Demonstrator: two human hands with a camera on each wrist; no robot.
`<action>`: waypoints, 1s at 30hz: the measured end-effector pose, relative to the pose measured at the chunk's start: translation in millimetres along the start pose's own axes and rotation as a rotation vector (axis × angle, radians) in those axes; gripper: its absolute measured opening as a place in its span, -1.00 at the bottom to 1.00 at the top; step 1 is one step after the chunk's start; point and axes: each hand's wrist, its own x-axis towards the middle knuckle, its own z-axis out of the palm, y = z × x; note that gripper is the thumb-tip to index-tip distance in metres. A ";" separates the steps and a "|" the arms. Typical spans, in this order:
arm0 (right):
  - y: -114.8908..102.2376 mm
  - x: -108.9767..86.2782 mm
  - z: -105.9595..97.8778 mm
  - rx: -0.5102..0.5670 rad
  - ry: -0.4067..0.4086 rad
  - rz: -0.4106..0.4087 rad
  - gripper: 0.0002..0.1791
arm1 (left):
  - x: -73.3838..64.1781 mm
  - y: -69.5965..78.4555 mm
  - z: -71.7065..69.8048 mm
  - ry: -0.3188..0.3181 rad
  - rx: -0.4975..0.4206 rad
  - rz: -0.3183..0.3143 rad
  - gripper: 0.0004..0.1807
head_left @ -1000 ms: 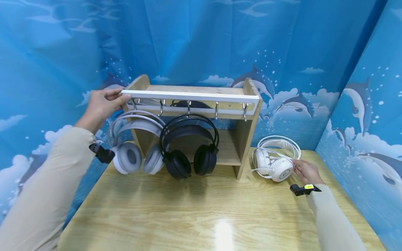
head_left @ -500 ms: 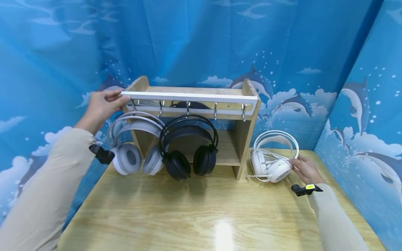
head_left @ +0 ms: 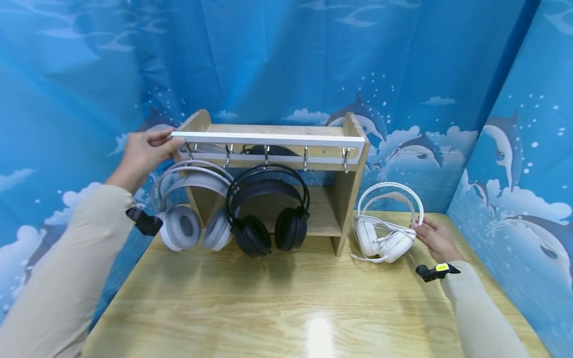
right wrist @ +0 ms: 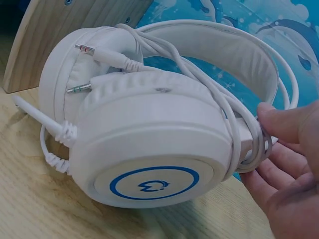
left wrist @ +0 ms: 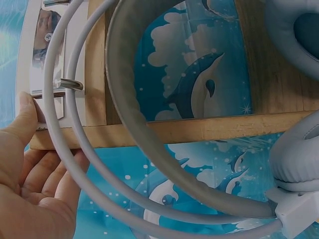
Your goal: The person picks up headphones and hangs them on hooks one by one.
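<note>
My left hand (head_left: pixel 144 155) grips the left end of a wooden shelf (head_left: pixel 353 199), its thumb against the white hook rail (head_left: pixel 268 135) and its fingers behind the side board. Grey-white headphones (head_left: pixel 183 226) hang from the rail just below that hand; their headband (left wrist: pixel 82 127) crosses close in front of it in the left wrist view. Beside them hang black headphones (head_left: pixel 291 228). At the right, my right hand (head_left: pixel 436 241) pinches a white headset (head_left: pixel 394 243) where headband and ear cup meet. The headset stands upright, its cable (right wrist: pixel 209 89) wound round it and two plugs showing.
Bare metal hooks (head_left: pixel 306 158) line the rail's right half. The shelf stands on a wood-grain table (head_left: pixel 250 308), left of the white headset. A blue curtain (head_left: pixel 286 59) with dolphins closes off the back and right side.
My right hand has tipped the white headset up, so its headband now stands higher and more upright. My left hand keeps its grip on the shelf.
</note>
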 end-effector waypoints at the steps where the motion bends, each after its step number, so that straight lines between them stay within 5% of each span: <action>1: -0.4 -0.3 -0.3 -0.004 0.002 0.000 -0.13 | 0.2 -0.4 -0.1 0.000 -0.001 0.000 -0.19; 15: -7.2 -7.6 7.7 0.053 0.057 0.004 -0.16 | 0.9 -0.7 0.3 0.001 -0.002 0.004 -0.20; 26: -8.8 -15.9 22.7 0.101 0.195 -0.020 -0.47 | -0.9 -1.1 -0.9 0.007 0.004 0.014 -0.19; 30: -8.7 -18.5 26.1 0.090 0.199 -0.047 -0.29 | -1.4 0.0 -0.8 0.003 0.000 0.012 -0.19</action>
